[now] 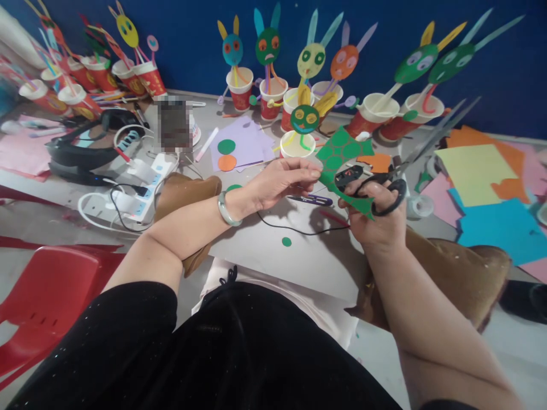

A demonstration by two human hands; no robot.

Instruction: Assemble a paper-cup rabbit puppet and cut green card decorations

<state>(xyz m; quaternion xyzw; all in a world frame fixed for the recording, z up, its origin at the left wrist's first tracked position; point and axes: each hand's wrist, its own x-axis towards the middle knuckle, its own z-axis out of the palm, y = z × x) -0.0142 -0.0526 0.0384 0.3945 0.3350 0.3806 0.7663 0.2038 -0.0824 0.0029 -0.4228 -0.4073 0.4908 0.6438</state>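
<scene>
My left hand (290, 181) is over the middle of the table, thumb and fingertips pinched at the left edge of a green sheet (342, 149) marked with circles. Whether the fingertips grip the sheet or only touch it is hard to tell. In my right hand (376, 213) are black-handled scissors (397, 196), fingers through the loops and blades pointing up and to the right. The lower part of the green sheet lies against the right hand's fingers. A small green disc (286, 242) rests near the table's front edge. A purple pen-like item (314, 200) lies under the hands.
Behind stand several red paper cups (241, 99) with paper-faced figures. Purple sheets (245, 139) carry green and orange discs. A power strip (147, 191) and cables lie left; coloured sheets (499, 225) and a tape roll (419, 206) lie right. A red chair (64, 279) stands lower left.
</scene>
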